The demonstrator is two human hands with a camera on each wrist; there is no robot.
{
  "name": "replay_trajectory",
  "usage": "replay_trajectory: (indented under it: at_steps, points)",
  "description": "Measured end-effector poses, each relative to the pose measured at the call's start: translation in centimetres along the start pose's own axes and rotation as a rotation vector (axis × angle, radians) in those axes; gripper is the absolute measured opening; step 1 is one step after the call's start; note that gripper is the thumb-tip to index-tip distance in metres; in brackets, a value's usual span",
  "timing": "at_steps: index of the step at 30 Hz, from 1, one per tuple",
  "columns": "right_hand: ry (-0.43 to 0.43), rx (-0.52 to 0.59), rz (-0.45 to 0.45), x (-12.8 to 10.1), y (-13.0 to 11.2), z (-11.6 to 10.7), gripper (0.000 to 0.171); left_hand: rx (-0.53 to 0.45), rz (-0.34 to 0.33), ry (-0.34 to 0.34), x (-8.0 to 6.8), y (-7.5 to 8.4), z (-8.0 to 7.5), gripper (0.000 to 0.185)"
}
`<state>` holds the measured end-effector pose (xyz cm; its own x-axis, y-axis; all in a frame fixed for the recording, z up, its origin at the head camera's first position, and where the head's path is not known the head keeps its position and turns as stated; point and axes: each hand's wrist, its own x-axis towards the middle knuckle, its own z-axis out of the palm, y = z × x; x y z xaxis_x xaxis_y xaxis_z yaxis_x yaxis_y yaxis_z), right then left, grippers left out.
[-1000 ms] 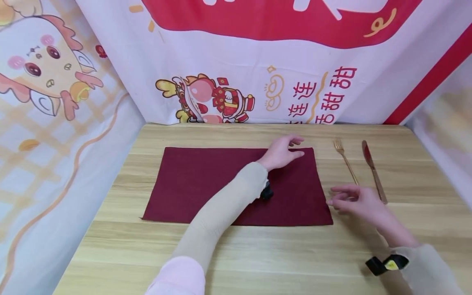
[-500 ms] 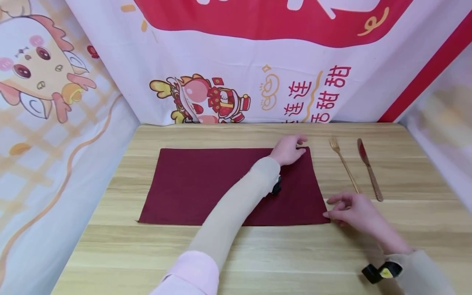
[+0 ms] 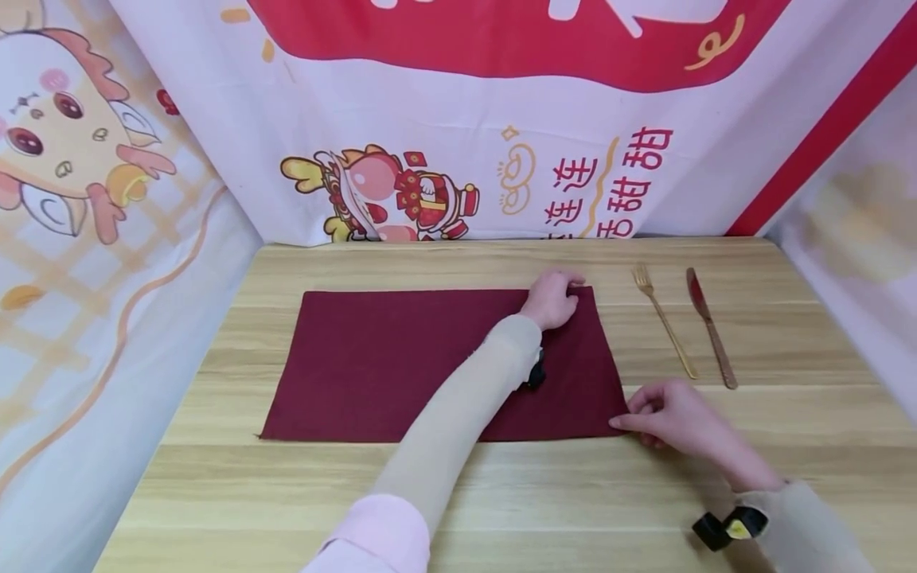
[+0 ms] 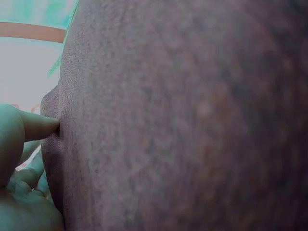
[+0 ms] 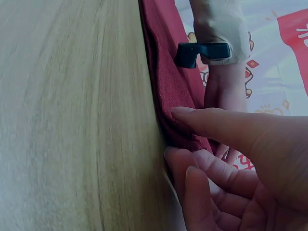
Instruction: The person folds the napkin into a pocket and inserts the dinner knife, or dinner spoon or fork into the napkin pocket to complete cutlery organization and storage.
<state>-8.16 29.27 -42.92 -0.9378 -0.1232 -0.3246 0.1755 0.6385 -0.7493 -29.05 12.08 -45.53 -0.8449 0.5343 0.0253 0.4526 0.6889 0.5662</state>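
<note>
Wooden surface (image 3: pixel 501 493) carries a soft, limp maroon placemat (image 3: pixel 401 366); both hands pinch its corners, left hand (image 3: pixel 552 298) at one o'clock, right hand (image 3: pixel 669 414) at four.

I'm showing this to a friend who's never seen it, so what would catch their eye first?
Probably the dark red cloth spread flat mid-table, with the left hand at its far right corner and the right hand pinching its near right corner. Next, the gold fork and knife lying side by side to its right, and the cartoon banner behind.

Dark red cloth (image 3: pixel 401 362), pale wood-grain table (image 3: pixel 573 509), gold fork (image 3: pixel 662 318).
</note>
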Motion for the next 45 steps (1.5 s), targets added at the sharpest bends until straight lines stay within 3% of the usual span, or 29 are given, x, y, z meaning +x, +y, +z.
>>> replay_trajectory:
  at_steps: [5,12,18,21,26,31,34,39,45]
  points:
    - [-0.032,-0.009,-0.024,0.0,0.0,0.1,0.025,0.005,-0.006,0.008,-0.1,-0.4,-0.1,0.033]
    - [-0.057,-0.012,-0.043,0.0,0.3,0.0,0.025,-0.308,-0.068,-0.016,-0.1,-0.6,-0.5,0.034]
    - [-0.065,-0.019,-0.041,-0.2,0.4,-0.1,0.025,-0.402,-0.075,-0.011,0.0,-0.3,-0.8,0.033]
    - [-0.074,-0.026,-0.05,-0.3,0.4,-0.2,0.026,-0.339,-0.07,0.032,0.0,0.2,-1.0,0.029]
    - [-0.084,-0.026,-0.053,-0.4,0.4,-0.2,0.026,-0.1,-0.058,0.126,-0.1,1.4,-1.2,0.025]
    - [-0.086,-0.013,-0.049,-0.4,0.5,-0.4,0.025,0.019,-0.071,0.161,-0.3,1.7,-0.8,0.025]
    - [-0.096,-0.008,-0.052,-0.3,0.6,-0.4,0.026,-0.027,-0.045,0.146,-0.3,1.3,-0.6,0.022]
    - [-0.109,-0.013,-0.056,-0.3,0.7,-0.5,0.026,-0.184,-0.001,0.106,-0.2,0.4,-0.7,0.021]
    - [-0.128,0.017,-0.079,-0.4,0.7,-0.6,0.024,-0.394,-0.093,0.11,-0.5,-0.7,-1.0,0.022]
